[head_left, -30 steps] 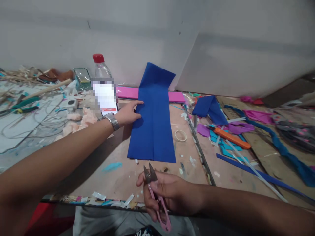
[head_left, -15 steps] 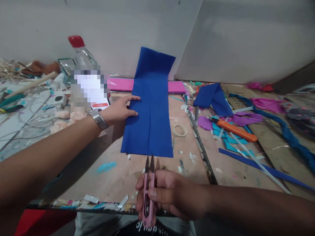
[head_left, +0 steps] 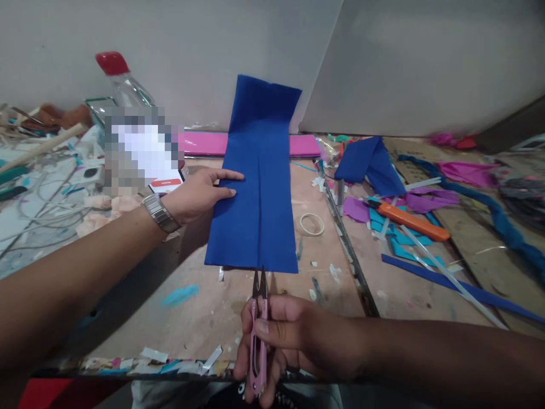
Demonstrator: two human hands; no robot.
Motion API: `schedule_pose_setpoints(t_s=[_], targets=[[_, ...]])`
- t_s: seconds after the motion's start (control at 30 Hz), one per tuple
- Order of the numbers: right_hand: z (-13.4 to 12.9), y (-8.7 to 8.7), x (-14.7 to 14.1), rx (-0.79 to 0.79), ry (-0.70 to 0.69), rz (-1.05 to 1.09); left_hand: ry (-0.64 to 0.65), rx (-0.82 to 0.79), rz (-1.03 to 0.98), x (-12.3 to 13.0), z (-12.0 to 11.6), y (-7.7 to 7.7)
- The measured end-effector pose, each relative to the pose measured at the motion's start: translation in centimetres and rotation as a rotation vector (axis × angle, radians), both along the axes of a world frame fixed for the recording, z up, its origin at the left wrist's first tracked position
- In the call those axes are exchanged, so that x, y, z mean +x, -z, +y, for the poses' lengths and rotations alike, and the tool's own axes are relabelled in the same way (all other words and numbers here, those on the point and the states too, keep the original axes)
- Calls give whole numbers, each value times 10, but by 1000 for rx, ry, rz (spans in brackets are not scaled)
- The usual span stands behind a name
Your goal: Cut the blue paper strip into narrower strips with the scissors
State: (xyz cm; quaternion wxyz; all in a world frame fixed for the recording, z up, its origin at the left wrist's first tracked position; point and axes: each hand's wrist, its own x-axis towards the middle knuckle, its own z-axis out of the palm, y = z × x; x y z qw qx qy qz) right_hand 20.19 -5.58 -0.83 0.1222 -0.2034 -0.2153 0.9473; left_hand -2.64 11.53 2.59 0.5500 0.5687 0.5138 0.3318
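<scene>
- Blue sheet lies lengthwise on the bench: near part flat, far part over a pink strip & tilted up by the wall
- L hand: grip spread, thumb & index well apart, both laid on the sheet's left side; seems to steady it rather than pinch; other fingers mostly hidden
- Phone just behind L hand, partly blurred out; can't tell if they touch
- R hand: grip closed round pink snips, thumb on top, blades pointing away
- Snips' blades parted a bit, tips right at sheet's near edge, abt mid-width; can't tell if touching
- Done, afaik: sheet spread out, L hand placed, blades lined up w/ a line running from near edge up the middle; crease or overlap, can't tell which
- Not done: no clear cut seen in near edge, sheet looks whole, so prob early on w/ that middle line left untouched
- Off to the right: folded blue piece, narrow blue strip & orange cutter; cream ring just beside the sheet
</scene>
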Motion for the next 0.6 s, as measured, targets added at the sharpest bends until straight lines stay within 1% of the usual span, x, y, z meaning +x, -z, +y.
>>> schedule_pose_setpoints(t_s=[0.17, 0.27, 0.37, 0.47, 0.6], targets=[[3, -3, -1, 13, 14, -47, 10, -31, -85, 1, -3, -3], [3, -3, -1, 16, 4, -49, 46, 12, -130, 1, -3, -3], [2, -2, 0, 9, -37, -24, 75, 37, -124, 1, -4, -4], [1, 0, 1, 21, -73, -2, 103, -17, -111, 2, -5, -7], [1, 2, 1, 45, -67, -13, 114, -71, -93, 3, -7, -9]])
